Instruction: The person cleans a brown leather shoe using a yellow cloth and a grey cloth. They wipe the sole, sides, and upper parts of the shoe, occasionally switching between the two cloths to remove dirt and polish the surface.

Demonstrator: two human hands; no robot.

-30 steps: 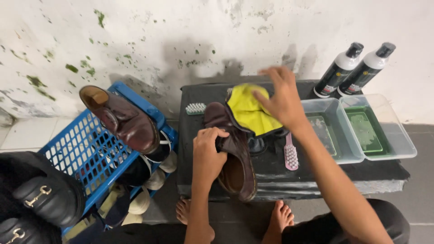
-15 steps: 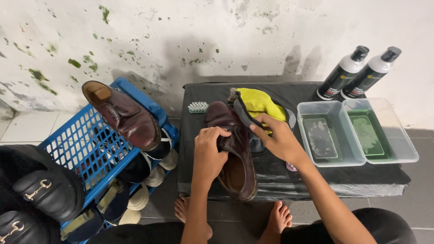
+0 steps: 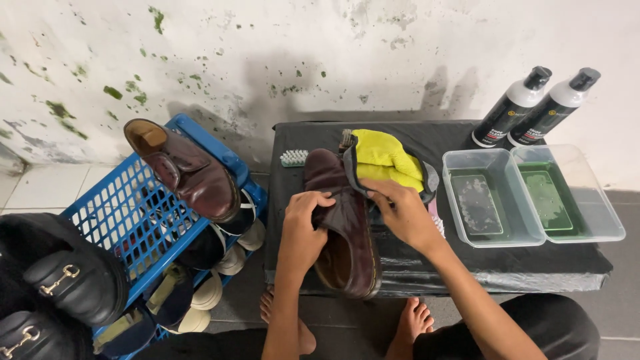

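On black table (image 3: pixel 427 267): brown shoe (image 3: pixel 343 233) lengthwise toward wall (left hand (image 3: pixel 301 230) grip clenched on it); right hand (image 3: pixel 403 213) grasping yellow cloth (image 3: pixel 383 160).

Both my forearms reach forward from the bottom of the view, bare to the elbow. My left hand (image 3: pixel 303 223) is curled, fingers bent in a grip, thumb tucked. My right hand (image 3: pixel 400 213) angles inward, fingers pinched together. The two hands sit close, nearly level.

You see two white bottles (image 3: pixel 512 107) with black caps at the table's (image 3: pixel 533 263) far right corner. Each carries a dark label (image 3: pixel 499 127); they stand touching, both tilted.
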